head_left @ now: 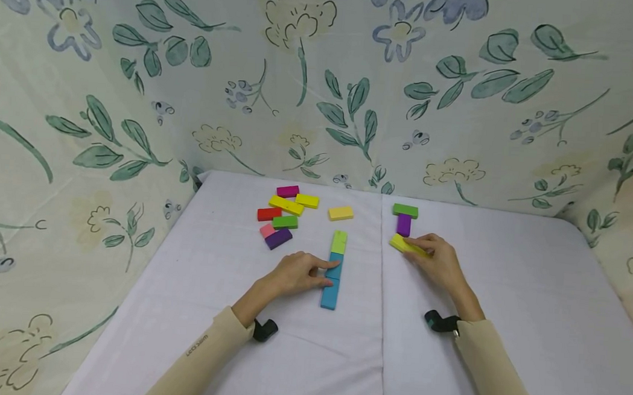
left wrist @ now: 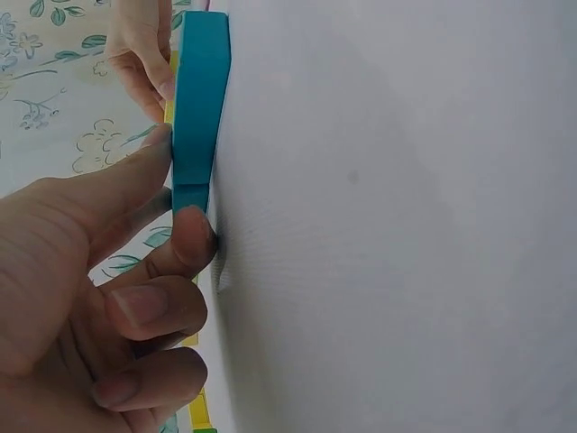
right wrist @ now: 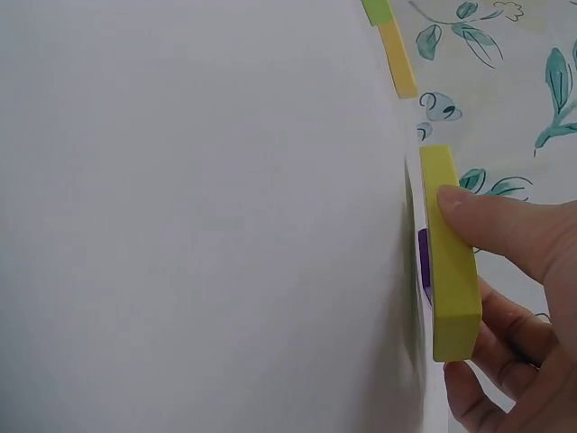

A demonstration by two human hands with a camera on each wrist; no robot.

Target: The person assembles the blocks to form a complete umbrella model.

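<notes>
Two blue blocks, the upper one [head_left: 335,258] and the lower one [head_left: 329,298], lie end to end with a lime-green block [head_left: 339,242] in a straight line. My left hand [head_left: 296,275] pinches the blue pieces near their joint with thumb and index finger; its other fingers are curled. Over on the right, my right hand [head_left: 439,262] holds a long yellow block [right wrist: 451,271] between thumb and fingers. The yellow block's far end is at the near end of a purple block [head_left: 403,224]; whether they touch I cannot tell. Beyond the purple one lies a green block [head_left: 405,211] set crosswise.
Several loose blocks lie at the back left, among them a magenta one [head_left: 287,191], a red one [head_left: 269,214] and a dark purple one [head_left: 278,238]. A pale orange-yellow block [head_left: 340,213] lies alone behind the lime-green one. Floral cloth [head_left: 352,145] hangs behind the white-covered table [head_left: 193,262].
</notes>
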